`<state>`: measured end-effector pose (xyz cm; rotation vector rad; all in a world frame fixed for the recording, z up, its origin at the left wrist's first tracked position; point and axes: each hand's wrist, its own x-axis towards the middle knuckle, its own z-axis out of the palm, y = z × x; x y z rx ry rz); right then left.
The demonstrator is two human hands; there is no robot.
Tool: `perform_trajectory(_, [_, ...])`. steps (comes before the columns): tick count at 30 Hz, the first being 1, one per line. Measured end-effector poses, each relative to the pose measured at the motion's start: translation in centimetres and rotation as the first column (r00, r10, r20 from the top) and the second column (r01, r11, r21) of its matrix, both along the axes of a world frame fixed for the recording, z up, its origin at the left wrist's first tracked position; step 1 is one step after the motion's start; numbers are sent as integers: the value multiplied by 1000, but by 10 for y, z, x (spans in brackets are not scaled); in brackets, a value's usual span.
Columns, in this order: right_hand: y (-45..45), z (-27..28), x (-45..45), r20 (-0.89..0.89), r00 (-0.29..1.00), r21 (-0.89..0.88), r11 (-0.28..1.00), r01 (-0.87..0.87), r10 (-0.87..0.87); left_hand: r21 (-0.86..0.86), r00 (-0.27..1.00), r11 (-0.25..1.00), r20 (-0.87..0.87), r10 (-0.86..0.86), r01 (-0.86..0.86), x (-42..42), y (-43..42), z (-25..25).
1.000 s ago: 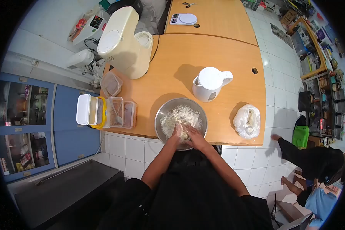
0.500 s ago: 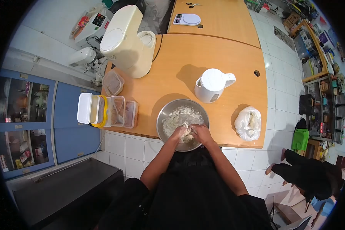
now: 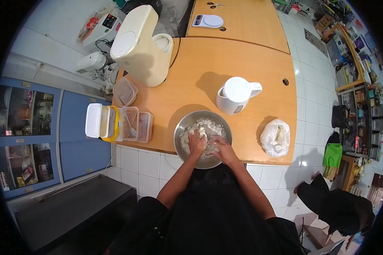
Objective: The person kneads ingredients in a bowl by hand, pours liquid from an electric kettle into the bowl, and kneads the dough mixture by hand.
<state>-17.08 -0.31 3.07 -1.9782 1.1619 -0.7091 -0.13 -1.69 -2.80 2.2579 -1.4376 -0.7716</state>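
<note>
While L hand [image 3: 196, 145] touches dough [image 3: 202, 132] (can't tell grip), R hand [image 3: 222, 150] splays fingers, prob. mid-mix, next needing loose flour [image 3: 215, 127] gathered.

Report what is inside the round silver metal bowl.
The bowl holds loose white powder and a pale, dough-like clump, with the bare left hand and bare right hand inside. Whatever lies directly beneath the hands is covered.

We are seeing white floor tiles [image 3: 149, 165] around a wooden desk [image 3: 183, 85]. Blue cabinets [image 3: 77, 159] are lining our left, crowded shelves [image 3: 356, 114] our right.
</note>
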Motion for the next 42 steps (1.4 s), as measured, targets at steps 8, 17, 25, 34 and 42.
perform_trajectory(8, [11, -7, -7, -331, 943, -66, 997, 28, -48, -195, 905, 917, -186, -384, 349, 11, 20, 16])
perform_trajectory(17, [16, -12, -7, -355, 935, -142, 989, -29, -24, -318, 823, 785, -27, -568, 532, 17, 17, 18])
perform_trajectory(25, [13, -12, -8, -313, 949, -91, 996, -10, -19, -80, 880, 918, -264, -395, 388, 5, 24, 21])
perform_trajectory(34, [14, -14, -10, -297, 955, -50, 999, -16, 0, -45, 882, 912, -238, -407, 408, 14, -5, 2])
perform_trajectory(42, [15, -13, -10, -292, 956, -20, 1000, -1, -5, 141, 923, 913, -37, -382, 383, 7, -12, 68])
